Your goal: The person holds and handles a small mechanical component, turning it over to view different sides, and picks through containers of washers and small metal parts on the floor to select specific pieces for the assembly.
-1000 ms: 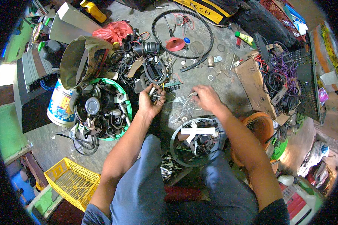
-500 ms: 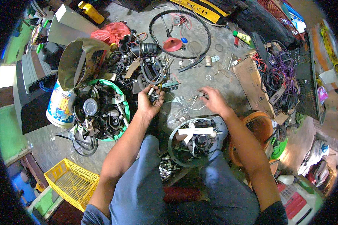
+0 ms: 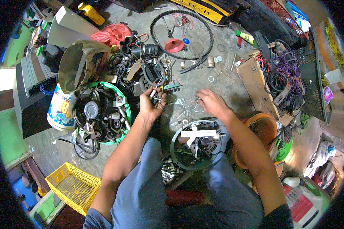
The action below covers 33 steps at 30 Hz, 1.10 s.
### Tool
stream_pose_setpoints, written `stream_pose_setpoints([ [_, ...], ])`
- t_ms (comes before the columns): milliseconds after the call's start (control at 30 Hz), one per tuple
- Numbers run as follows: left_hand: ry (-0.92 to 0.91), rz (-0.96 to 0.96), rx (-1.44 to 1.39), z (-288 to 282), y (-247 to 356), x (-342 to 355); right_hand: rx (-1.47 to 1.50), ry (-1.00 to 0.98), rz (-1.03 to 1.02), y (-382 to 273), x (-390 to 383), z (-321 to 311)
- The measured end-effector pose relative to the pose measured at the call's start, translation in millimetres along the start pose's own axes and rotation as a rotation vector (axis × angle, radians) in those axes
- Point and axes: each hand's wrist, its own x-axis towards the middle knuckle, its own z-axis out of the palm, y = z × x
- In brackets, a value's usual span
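Observation:
Palm up and fingers curled, my left hand (image 3: 151, 105) holds several small metal parts, among them a short silvery cylinder (image 3: 153, 93). My right hand (image 3: 211, 102) reaches low over the floor with its fingertips pinched together. Something small shows at those fingertips, too tiny to name. Beside them lie thin pale wires (image 3: 191, 110) and a metal fork (image 3: 177, 101). Between my knees stands a round clear tub (image 3: 175, 155), filled with dark parts and a white strip (image 3: 198, 133). A heap of small metal pieces (image 3: 169, 172) lies below the tub.
To the left, a green basin (image 3: 127, 104) overflows with machine parts near a white bucket (image 3: 59, 110). A toothed belt (image 3: 210, 32) circles a red funnel (image 3: 174, 45). Cardboard (image 3: 258, 82) and tangled wires (image 3: 286, 65) lie right. An orange pot (image 3: 270, 121) stands near my right forearm.
My right hand has shifted a little to the left, toward the fork and wires, and its fingers have drawn closer together. The left hand keeps its place and its hold on the metal parts.

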Motion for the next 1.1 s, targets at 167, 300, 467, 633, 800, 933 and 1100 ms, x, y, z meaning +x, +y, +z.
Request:
stream_pose_setpoints([
  [167,-0.049,-0.015,-0.041,-7,2,4,-0.056,-0.146,0.008,-15,3,-10],
  [300,0.004,0.0,-0.014,-4,2,1,-0.144,-0.237,0.012,-17,4,-10],
  [467,0.013,0.011,-0.013,-3,2,1,-0.138,-0.239,0.053,-16,5,-5],
  [633,-0.009,-0.002,-0.019,-5,2,1,-0.013,-0.266,0.215,-17,6,-4],
  [800,-0.041,-0.01,-0.02,-4,2,3,0.14,-0.073,0.24,7,-1,14],
  [933,-0.035,-0.007,-0.019,-5,2,1,0.416,-0.082,0.516,4,8,-4],
  [1100,-0.035,-0.006,-0.024,-3,1,3,0.883,0.158,0.588,4,19,-42],
])
